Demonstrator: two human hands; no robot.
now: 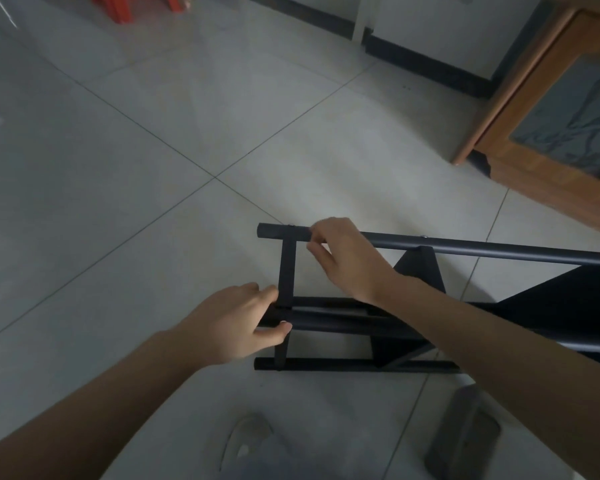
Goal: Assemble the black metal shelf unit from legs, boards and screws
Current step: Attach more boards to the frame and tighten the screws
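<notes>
**Both hands on the end of the shelf frame as it lies on its side**

At the bottom of the frame, two grey slippers [463, 434] are sitting on the tiled floor [118, 202], one at lower centre and one at lower right, both blurred.

Just above them, the black shelf unit [413, 323] is lying on its side in the lower right, its legs running left to right. The nearest leg [343, 364] is resting low in the picture, and a dark board [568, 306] is filling the frame's right part.

The left hand [236, 323] is gripping the middle leg [326, 322] at its left end, thumb curled underneath and fingers pressing where the short crossbar [286, 271] is meeting it.

Higher up, the right hand [343, 254] is closing its fingers and thumb round the far leg [465, 244] beside the crossbar's upper joint. A small screw head [291, 225] is showing on top of that leg, just left of the fingers. Whether the fingers are also holding a screw, I cannot tell.

In the upper right a wooden cabinet [551, 116] is standing against the wall; something red [136, 6] is sitting at the top left.

The likely trouble from here: the frame is resting on smooth tile, so a hard twist or push at the joint could be sliding it sideways or skewing the crossbar out of square. A loose screw, if dropped, would be rolling away across the tile.
</notes>
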